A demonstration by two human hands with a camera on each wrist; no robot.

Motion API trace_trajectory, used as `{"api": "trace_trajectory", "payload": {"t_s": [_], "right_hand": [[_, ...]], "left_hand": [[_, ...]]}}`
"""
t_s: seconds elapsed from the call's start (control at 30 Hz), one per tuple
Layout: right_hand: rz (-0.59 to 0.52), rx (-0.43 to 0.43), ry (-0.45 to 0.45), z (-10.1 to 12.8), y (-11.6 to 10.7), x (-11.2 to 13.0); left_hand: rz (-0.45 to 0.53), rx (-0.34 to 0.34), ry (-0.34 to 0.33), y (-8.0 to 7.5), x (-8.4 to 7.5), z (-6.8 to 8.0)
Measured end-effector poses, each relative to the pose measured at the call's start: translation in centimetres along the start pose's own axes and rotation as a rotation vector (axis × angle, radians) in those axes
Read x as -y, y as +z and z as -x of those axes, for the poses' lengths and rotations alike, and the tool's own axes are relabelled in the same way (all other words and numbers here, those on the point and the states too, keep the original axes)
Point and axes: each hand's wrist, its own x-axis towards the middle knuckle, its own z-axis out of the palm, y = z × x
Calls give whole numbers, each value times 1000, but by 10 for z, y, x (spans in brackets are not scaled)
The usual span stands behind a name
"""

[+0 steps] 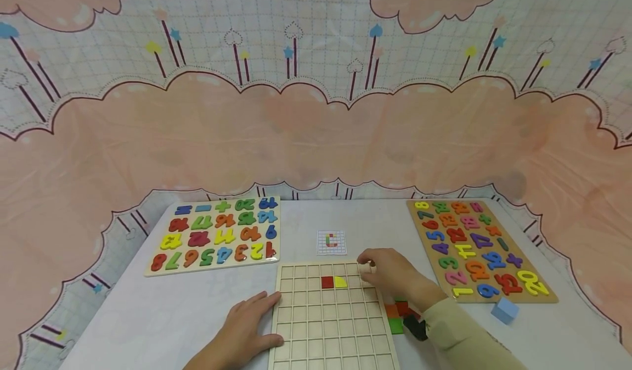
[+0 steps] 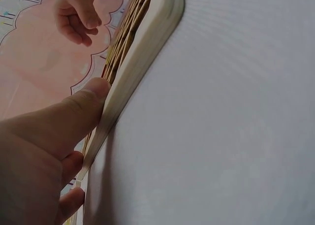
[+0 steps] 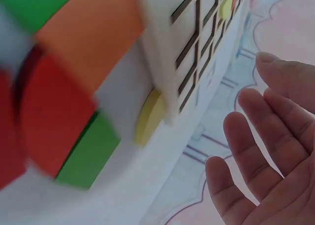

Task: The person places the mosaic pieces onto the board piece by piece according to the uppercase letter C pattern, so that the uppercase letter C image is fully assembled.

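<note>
Head view showed my left hand [image 1: 247,331] lying flat on the worktop [image 1: 163,315] near its front edge, fingers relaxed and touching the left edge of the grid board [image 1: 331,326]. In the left wrist view my thumb [image 2: 78,112] pressed against that board's side. My right hand [image 1: 395,276] hovered over the board's far right corner, fingers bent; whether they pinched a piece there I could not tell. In the right wrist view those fingers [image 3: 266,151] looked loosely spread. A red tile [image 1: 327,282] and a yellow tile [image 1: 340,281] sat side by side in the board's second row. Loose tiles [image 1: 401,318] lay just right of the board.
</note>
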Motion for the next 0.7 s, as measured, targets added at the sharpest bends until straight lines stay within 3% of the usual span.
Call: {"api": "trace_trajectory", "payload": {"t_s": [0.23, 0.7], "right_hand": [[-12, -8, 50, 7, -4, -17], [-18, 6, 86, 17, -7, -37]], "left_hand": [[2, 17, -35, 0, 0, -1], [-9, 3, -5, 1, 1, -2]]}}
